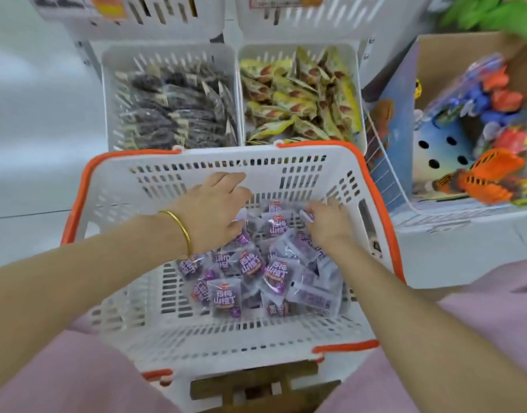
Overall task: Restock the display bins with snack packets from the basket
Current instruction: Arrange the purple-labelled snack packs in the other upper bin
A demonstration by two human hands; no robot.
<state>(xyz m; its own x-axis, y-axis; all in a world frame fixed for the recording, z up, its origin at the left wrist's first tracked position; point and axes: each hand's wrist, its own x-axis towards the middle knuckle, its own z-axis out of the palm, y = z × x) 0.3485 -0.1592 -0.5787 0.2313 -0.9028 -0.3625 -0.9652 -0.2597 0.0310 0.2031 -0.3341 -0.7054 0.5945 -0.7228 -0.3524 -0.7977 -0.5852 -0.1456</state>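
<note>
A white slotted basket [155, 326] with orange handles sits in front of me. Several purple snack packets [256, 272] lie heaped in its middle. My left hand [217, 207], with a gold bangle on the wrist, reaches in and lies on the far left packets, fingers bent toward the basket's back wall. My right hand [326, 220] presses into the far right of the heap with fingers curled around a packet. Behind the basket stand two white display bins: the left bin [108, 93] holds dark packets, the right bin [356, 81] holds yellow packets.
More white bins [172, 28] sit stacked above the two display bins. To the right stands a cardboard box [441, 46] with colourful packaged toys [477, 114] and a wire rack [384, 174]. Pink-clad knees frame the basket at the bottom.
</note>
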